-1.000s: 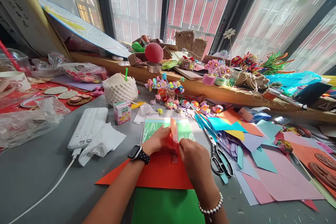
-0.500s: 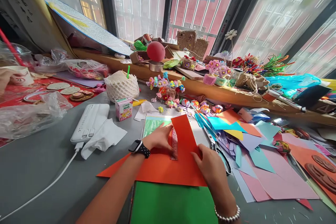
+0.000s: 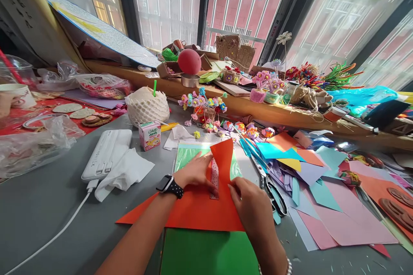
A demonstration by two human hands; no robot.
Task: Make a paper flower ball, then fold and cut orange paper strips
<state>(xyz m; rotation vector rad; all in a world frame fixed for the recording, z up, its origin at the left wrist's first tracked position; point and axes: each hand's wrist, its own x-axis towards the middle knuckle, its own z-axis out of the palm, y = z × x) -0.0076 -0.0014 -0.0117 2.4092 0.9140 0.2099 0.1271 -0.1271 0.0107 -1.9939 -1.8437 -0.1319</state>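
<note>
A sheet of orange paper (image 3: 190,215) lies on the table in front of me, its upper right part bent up and curved. My left hand (image 3: 195,174) rests on it with thumb and fingers spread, pressing down a narrow pink patterned ruler (image 3: 214,177). At the sheet's right edge, my right hand (image 3: 253,202) pinches the paper between thumb and fingers. Under the orange sheet lies a green pad or packet (image 3: 206,249), its far end in clear plastic. Black-handled scissors (image 3: 274,197) lie just right of my right hand.
Coloured paper sheets and scraps (image 3: 335,212) cover the right side. At left are a white power bank (image 3: 106,154) with its cable, a tissue (image 3: 125,174) and a small pink carton (image 3: 150,135). Behind, a wooden ledge (image 3: 238,101) carries craft flowers and a red ball (image 3: 189,61).
My right hand has moved slightly left with the paper's right edge, and the raised part now curves more. My left hand stays on the ruler. The view has shifted slightly.
</note>
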